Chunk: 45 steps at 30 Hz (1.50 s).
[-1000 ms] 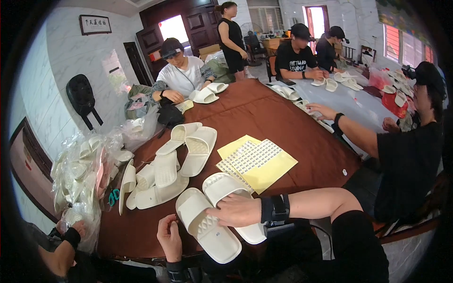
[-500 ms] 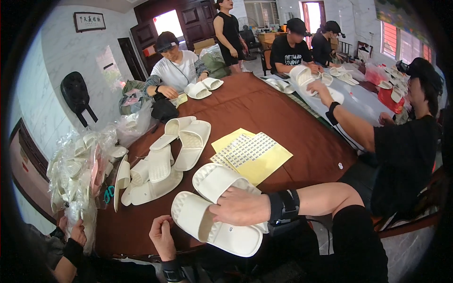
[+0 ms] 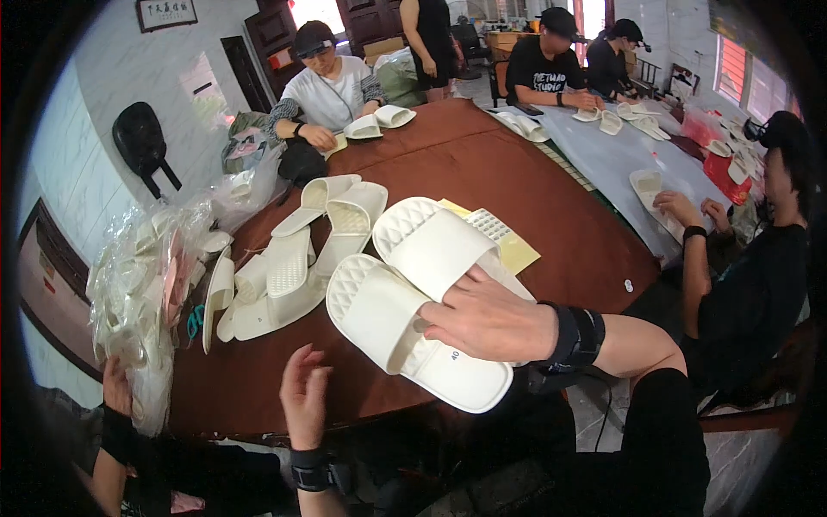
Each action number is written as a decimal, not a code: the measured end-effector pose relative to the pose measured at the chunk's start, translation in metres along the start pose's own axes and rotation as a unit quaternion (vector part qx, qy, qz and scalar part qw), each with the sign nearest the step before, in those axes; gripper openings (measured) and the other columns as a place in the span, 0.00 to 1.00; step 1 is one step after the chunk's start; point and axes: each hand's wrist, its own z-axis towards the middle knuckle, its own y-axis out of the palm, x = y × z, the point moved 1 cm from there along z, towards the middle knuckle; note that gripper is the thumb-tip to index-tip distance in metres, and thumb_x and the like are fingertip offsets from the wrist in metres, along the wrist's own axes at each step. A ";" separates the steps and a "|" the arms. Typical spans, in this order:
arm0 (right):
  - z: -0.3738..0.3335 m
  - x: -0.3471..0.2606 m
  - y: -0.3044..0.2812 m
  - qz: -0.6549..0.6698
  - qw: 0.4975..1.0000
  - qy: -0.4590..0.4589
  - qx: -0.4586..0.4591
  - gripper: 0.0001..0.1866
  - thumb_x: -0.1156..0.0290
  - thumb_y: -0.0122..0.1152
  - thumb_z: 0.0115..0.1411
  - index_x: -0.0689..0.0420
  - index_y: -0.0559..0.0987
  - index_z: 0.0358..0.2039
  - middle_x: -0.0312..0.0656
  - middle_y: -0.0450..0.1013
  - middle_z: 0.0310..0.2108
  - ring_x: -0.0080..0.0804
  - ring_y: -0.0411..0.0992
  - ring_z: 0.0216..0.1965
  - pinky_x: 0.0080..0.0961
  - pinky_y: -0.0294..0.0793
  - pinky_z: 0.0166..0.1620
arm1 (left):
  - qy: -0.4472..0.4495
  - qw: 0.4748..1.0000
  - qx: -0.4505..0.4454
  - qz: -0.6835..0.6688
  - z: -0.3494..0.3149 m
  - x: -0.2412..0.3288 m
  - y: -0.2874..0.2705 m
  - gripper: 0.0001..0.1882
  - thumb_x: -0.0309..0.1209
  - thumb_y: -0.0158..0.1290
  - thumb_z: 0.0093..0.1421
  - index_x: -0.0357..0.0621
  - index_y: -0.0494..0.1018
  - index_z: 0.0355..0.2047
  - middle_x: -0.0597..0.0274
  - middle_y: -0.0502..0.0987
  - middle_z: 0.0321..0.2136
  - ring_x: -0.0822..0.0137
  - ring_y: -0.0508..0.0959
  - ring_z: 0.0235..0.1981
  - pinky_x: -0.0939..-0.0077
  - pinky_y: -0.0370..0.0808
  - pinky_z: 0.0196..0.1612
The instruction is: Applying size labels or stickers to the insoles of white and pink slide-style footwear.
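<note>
A pair of white slide slippers, the nearer slipper (image 3: 370, 297) and the farther slipper (image 3: 439, 250), is lifted over the near part of the table. My right hand (image 3: 491, 319) grips them together, its fingers tucked in at the straps. A small printed mark shows on the nearer insole. Left of the pair, my left hand (image 3: 306, 388) is raised with nothing in it, fingers loosely bent and apart. Yellow-backed sticker sheets (image 3: 517, 250) lie on the brown-covered table (image 3: 551, 215), partly hidden by the slippers.
Several loose white slippers (image 3: 289, 263) lie left of the held pair, near teal scissors (image 3: 195, 321). Clear plastic bags of slippers (image 3: 138, 293) stand at the left edge. Co-workers sit around, one handling a slipper (image 3: 646, 185) on the grey table at right.
My right hand has raised the slipper pair up and rightward, over the sticker sheets. My left hand has lifted and its fingers have loosened. The right-hand co-worker's slipper has come down to the grey table.
</note>
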 end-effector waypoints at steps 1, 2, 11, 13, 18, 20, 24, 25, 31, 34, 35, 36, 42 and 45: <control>-0.001 -0.001 0.001 -0.020 1.000 -0.008 0.004 0.14 0.62 0.60 0.60 0.57 0.76 0.41 0.49 0.69 0.44 0.49 0.64 0.53 0.49 0.54 0.60 | -0.023 0.998 -0.035 -0.035 -0.005 0.007 0.012 0.26 0.23 0.53 0.62 0.36 0.62 0.60 0.56 0.73 0.50 0.71 0.75 0.43 0.77 0.73 0.48; -0.002 -0.003 0.002 -0.009 1.000 -0.015 0.009 0.14 0.62 0.60 0.60 0.57 0.76 0.41 0.49 0.69 0.44 0.49 0.64 0.53 0.49 0.54 0.60 | -0.002 0.996 -0.081 -0.048 -0.007 0.014 0.024 0.32 0.24 0.55 0.60 0.37 0.57 0.63 0.56 0.70 0.53 0.69 0.75 0.46 0.76 0.72 0.50; -0.013 -0.013 0.003 0.000 0.999 -0.040 0.012 0.15 0.62 0.59 0.60 0.55 0.77 0.45 0.50 0.68 0.37 0.51 0.65 0.49 0.48 0.57 0.57 | 0.078 0.988 -0.052 -0.124 -0.012 0.053 0.073 0.43 0.19 0.53 0.55 0.35 0.44 0.68 0.52 0.65 0.58 0.63 0.70 0.56 0.70 0.66 0.59; -0.015 -0.013 0.002 0.047 0.998 -0.044 0.016 0.16 0.63 0.61 0.59 0.49 0.77 0.48 0.49 0.66 0.38 0.52 0.64 0.49 0.50 0.58 0.56 | 0.048 0.987 -0.010 -0.154 -0.015 0.054 0.069 0.42 0.17 0.50 0.55 0.34 0.44 0.68 0.51 0.66 0.58 0.62 0.70 0.56 0.70 0.66 0.59; -0.020 -0.005 -0.011 0.044 0.998 -0.033 0.033 0.19 0.63 0.62 0.58 0.45 0.76 0.51 0.48 0.64 0.39 0.52 0.64 0.49 0.52 0.56 0.56 | -0.019 0.970 0.087 -0.225 -0.019 0.053 0.053 0.39 0.15 0.45 0.55 0.32 0.43 0.67 0.46 0.67 0.58 0.62 0.71 0.55 0.69 0.68 0.58; -0.020 -0.003 -0.013 0.020 0.997 -0.033 0.061 0.21 0.62 0.64 0.57 0.44 0.75 0.52 0.48 0.64 0.39 0.52 0.63 0.50 0.51 0.57 0.56 | -0.014 0.965 0.101 -0.241 -0.019 0.051 0.052 0.39 0.16 0.46 0.56 0.31 0.44 0.67 0.45 0.65 0.59 0.60 0.71 0.56 0.67 0.67 0.59; -0.022 -0.001 -0.014 0.017 0.998 -0.013 0.052 0.21 0.62 0.64 0.57 0.44 0.75 0.52 0.49 0.64 0.40 0.52 0.63 0.51 0.50 0.56 0.56 | 0.012 0.970 0.088 -0.227 -0.021 0.047 0.054 0.39 0.17 0.47 0.57 0.32 0.45 0.67 0.45 0.64 0.60 0.60 0.70 0.57 0.67 0.67 0.60; -0.023 0.000 -0.014 0.016 0.999 -0.005 0.048 0.22 0.61 0.64 0.57 0.44 0.74 0.53 0.49 0.65 0.41 0.52 0.63 0.51 0.50 0.56 0.56 | 0.011 0.970 0.091 -0.227 -0.021 0.046 0.054 0.39 0.17 0.47 0.58 0.33 0.44 0.68 0.45 0.66 0.59 0.60 0.71 0.56 0.67 0.67 0.59; -0.028 0.007 -0.020 0.012 0.997 0.024 0.066 0.27 0.60 0.64 0.57 0.49 0.70 0.56 0.52 0.65 0.45 0.52 0.63 0.51 0.49 0.57 0.55 | -0.023 0.975 0.069 -0.208 -0.023 0.054 0.057 0.41 0.16 0.46 0.58 0.37 0.41 0.69 0.49 0.73 0.50 0.67 0.75 0.47 0.75 0.71 0.51; -0.026 0.004 -0.016 0.023 0.996 0.046 0.074 0.32 0.58 0.65 0.56 0.55 0.65 0.58 0.54 0.66 0.46 0.53 0.63 0.51 0.49 0.58 0.54 | -0.027 0.982 0.037 -0.183 -0.031 0.065 0.068 0.42 0.15 0.48 0.58 0.38 0.40 0.69 0.55 0.74 0.45 0.71 0.74 0.43 0.80 0.70 0.47; -0.025 0.002 -0.014 0.038 0.995 0.053 0.076 0.36 0.57 0.65 0.56 0.57 0.62 0.59 0.55 0.66 0.46 0.53 0.64 0.51 0.49 0.59 0.53 | -0.025 0.984 0.021 -0.173 -0.033 0.069 0.073 0.42 0.15 0.48 0.58 0.39 0.40 0.69 0.56 0.74 0.45 0.72 0.73 0.42 0.81 0.69 0.46; -0.025 0.000 -0.011 0.076 0.993 0.083 0.028 0.43 0.58 0.70 0.52 0.58 0.58 0.63 0.58 0.62 0.52 0.59 0.60 0.54 0.48 0.58 0.56 | -0.034 0.981 0.002 -0.192 -0.034 0.072 0.078 0.42 0.16 0.48 0.58 0.40 0.40 0.69 0.53 0.72 0.49 0.70 0.73 0.46 0.78 0.69 0.49; -0.029 -0.004 -0.008 0.153 0.984 0.095 0.010 0.42 0.59 0.65 0.56 0.64 0.55 0.64 0.59 0.69 0.43 0.56 0.68 0.44 0.46 0.62 0.50 | 0.017 0.979 -0.027 -0.203 -0.033 0.087 0.099 0.42 0.20 0.51 0.59 0.38 0.41 0.69 0.48 0.68 0.56 0.64 0.71 0.54 0.72 0.68 0.55; -0.031 0.003 -0.005 0.137 0.983 0.095 0.074 0.38 0.66 0.61 0.56 0.65 0.58 0.63 0.58 0.71 0.38 0.55 0.69 0.40 0.46 0.64 0.46 | 0.015 0.985 -0.059 -0.159 -0.038 0.092 0.107 0.45 0.25 0.55 0.60 0.38 0.39 0.69 0.46 0.67 0.57 0.62 0.70 0.55 0.68 0.67 0.57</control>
